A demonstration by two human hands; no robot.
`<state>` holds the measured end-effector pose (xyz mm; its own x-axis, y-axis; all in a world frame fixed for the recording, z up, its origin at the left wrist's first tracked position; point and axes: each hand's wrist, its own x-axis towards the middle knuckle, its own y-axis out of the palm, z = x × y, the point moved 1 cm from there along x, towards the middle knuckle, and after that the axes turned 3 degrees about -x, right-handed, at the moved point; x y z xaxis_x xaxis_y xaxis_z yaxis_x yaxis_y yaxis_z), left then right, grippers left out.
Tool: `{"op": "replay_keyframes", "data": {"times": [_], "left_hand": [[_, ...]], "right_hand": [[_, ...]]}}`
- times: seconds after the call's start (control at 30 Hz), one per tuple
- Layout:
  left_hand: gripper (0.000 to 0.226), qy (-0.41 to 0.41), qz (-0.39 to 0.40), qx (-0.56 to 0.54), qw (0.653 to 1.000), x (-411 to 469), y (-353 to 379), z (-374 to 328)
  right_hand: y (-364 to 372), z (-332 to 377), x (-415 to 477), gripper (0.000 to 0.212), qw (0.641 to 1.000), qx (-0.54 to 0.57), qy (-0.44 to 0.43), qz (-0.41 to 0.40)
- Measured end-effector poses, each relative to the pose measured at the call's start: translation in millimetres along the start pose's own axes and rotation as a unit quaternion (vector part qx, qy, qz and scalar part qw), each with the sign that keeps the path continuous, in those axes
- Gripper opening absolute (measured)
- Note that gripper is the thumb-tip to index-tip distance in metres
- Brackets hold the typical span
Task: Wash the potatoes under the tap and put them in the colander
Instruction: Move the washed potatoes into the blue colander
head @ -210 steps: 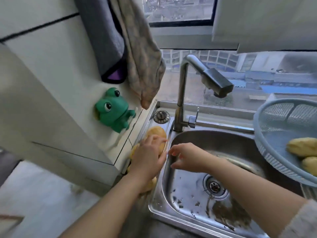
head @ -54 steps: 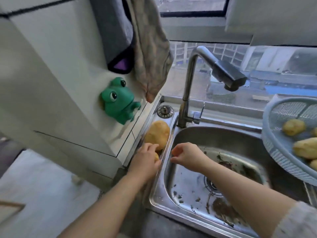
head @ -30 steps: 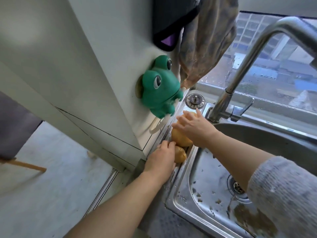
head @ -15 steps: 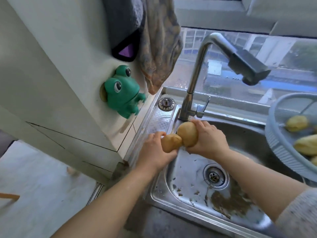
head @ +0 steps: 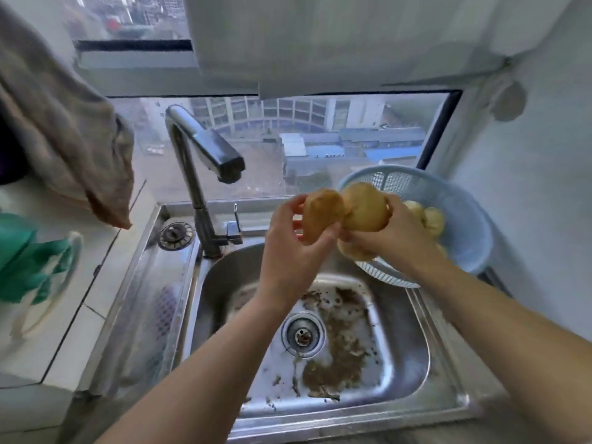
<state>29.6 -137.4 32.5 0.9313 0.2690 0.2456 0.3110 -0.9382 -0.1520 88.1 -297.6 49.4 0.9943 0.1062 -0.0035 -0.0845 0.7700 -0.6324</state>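
My left hand (head: 288, 251) grips a brown potato (head: 320, 213) above the back right of the steel sink (head: 224, 299). My right hand (head: 394, 238) holds a larger potato (head: 365, 206) that touches the first one. Both potatoes hang just left of the pale blue colander (head: 464, 225), which sits at the sink's right rim with several washed potatoes (head: 432, 219) inside. The tap (head: 205, 155) stands at the back left, its spout to the left of my hands, and no water shows.
Brown dirt and peel lie around the drain (head: 302, 334). A green frog holder (head: 28, 261) sticks to the left wall, and a grey cloth (head: 64, 139) hangs above it. A window lies behind the tap, and a white wall closes the right side.
Both hands picked a potato each off the sink's left ledge, then carried them up and right across the sink to the colander's edge. The camera view swung right.
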Motion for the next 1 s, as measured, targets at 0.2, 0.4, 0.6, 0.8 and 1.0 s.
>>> {"op": "replay_keyframes", "data": {"times": [0.2, 0.4, 0.6, 0.8, 1.0], "left_hand": [[0.055, -0.015, 0.097, 0.089, 0.991, 62, 74, -1], [0.058, -0.037, 0.218, 0.323, 0.920, 116, 123, 30], [0.056, -0.099, 0.284, 0.451, 0.841, 135, 158, 62], [0.063, -0.149, 0.264, 0.404, 0.863, 147, 184, 80], [0.061, -0.141, 0.272, 0.386, 0.870, 148, 198, 83]], "right_hand": [[-52, -50, 33, 0.089, 0.994, -0.067, 0.086, -0.026], [-69, -86, 64, 0.086, 0.966, -0.237, 0.101, -0.018], [-76, -116, 92, 0.098, 0.935, -0.323, 0.145, -0.014], [-75, -123, 106, 0.084, 0.928, -0.341, 0.137, -0.051], [-64, -133, 103, 0.075, 0.916, -0.390, 0.094, -0.007]]}}
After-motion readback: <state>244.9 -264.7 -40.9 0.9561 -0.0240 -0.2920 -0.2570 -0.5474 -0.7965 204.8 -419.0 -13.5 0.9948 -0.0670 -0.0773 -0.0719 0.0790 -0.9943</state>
